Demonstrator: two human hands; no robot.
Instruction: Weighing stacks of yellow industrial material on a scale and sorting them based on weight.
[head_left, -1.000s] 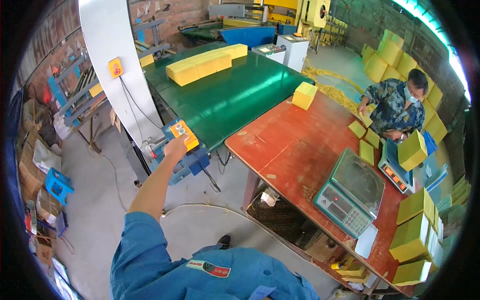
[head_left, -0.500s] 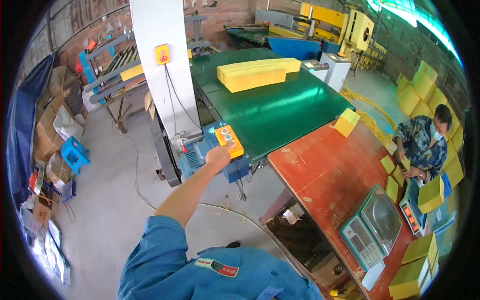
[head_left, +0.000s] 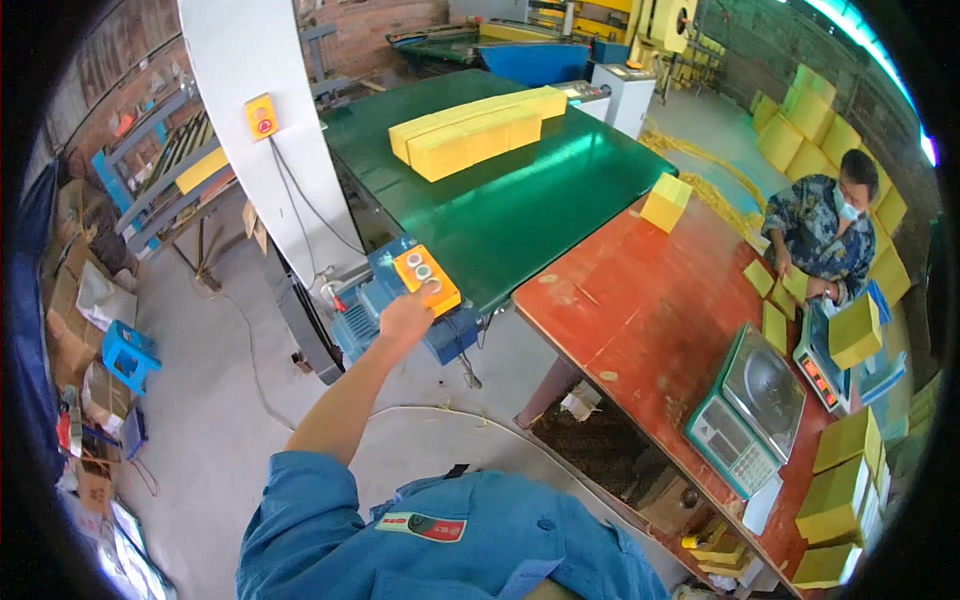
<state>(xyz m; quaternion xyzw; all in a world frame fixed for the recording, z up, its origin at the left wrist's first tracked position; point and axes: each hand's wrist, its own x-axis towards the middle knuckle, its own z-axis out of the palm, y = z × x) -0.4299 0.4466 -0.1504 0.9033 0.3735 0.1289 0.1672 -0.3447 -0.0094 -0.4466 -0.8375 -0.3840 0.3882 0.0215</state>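
My left hand (head_left: pixel 408 315) reaches out to an orange push-button control box (head_left: pixel 427 280) and has a finger on its lower right button. The other fingers are partly hidden behind the back of the hand. The box sits on a blue motor unit (head_left: pixel 372 312) at the corner of a green conveyor belt (head_left: pixel 520 200). On the belt lies a long double row of yellow blocks (head_left: pixel 475 140). My right hand is out of view.
To the right stands a red table (head_left: pixel 610 320) with a yellow block (head_left: pixel 665 202), a green-edged scale (head_left: pixel 750 410) and more yellow stacks (head_left: pixel 835 500). Across it a masked co-worker (head_left: pixel 825 225) handles yellow pieces. A white pillar (head_left: pixel 265 60) and blue stool (head_left: pixel 130 355) are left.
The whole view has shifted, so most things sit farther left. My left hand stays at the control box's button. The co-worker's hands and the yellow piece between them have shifted slightly.
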